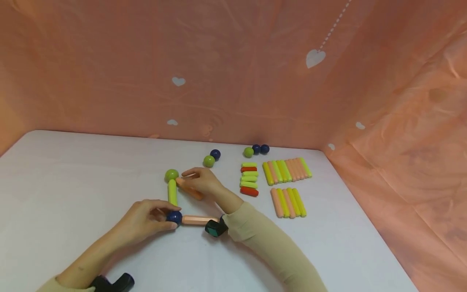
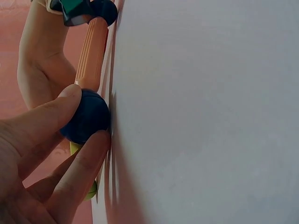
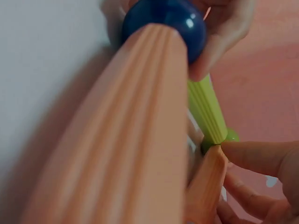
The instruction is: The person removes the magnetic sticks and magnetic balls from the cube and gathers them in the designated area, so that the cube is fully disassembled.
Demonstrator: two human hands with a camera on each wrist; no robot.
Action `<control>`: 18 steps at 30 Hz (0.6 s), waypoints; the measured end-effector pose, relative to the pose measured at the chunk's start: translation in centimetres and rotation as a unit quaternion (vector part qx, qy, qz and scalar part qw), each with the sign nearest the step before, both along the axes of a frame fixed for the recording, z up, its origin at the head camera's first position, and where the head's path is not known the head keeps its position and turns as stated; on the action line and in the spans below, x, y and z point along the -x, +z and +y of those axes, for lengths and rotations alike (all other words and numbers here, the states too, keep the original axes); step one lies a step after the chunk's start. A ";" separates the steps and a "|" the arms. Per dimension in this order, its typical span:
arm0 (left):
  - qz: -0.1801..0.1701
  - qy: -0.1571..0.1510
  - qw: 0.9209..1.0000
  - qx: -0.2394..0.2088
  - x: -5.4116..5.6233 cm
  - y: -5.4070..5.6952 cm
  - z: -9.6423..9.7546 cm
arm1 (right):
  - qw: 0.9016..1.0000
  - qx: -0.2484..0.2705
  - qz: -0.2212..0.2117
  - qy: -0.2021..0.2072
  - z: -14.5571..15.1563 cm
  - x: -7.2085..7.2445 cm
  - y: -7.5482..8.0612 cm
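Observation:
My left hand pinches a dark blue ball between thumb and fingers. From that ball a lime stick runs back to a green ball, and a ribbed peach stick runs right to another dark blue ball, mostly hidden behind the right wrist's camera in the head view. My right hand holds an orange-peach stick slantwise, its end right at the green ball. In the right wrist view, the thumb and fingers lie along that stick's tip.
Loose green and blue balls stand near the table's back edge, with a second group farther right. A column of short lime and red sticks lies right of my hand, beside two rows of longer sticks. A pink curtain hangs behind.

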State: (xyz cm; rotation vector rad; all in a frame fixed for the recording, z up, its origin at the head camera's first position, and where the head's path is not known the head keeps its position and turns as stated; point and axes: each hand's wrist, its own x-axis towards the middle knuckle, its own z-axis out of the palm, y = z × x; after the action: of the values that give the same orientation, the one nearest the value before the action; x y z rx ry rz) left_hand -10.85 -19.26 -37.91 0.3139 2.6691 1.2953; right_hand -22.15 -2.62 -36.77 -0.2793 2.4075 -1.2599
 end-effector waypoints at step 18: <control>0.003 0.006 1.000 -0.002 -0.2 -0.1 0.1 | 0.994 -0.091 0.033 0.045 1.2 0.5 0.6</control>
State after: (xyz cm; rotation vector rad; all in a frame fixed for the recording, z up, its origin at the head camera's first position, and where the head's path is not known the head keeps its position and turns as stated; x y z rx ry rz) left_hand -10.65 -19.19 -38.00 0.3036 2.6785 1.3051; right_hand -22.64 -1.39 -36.17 -0.3766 2.5151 -0.9988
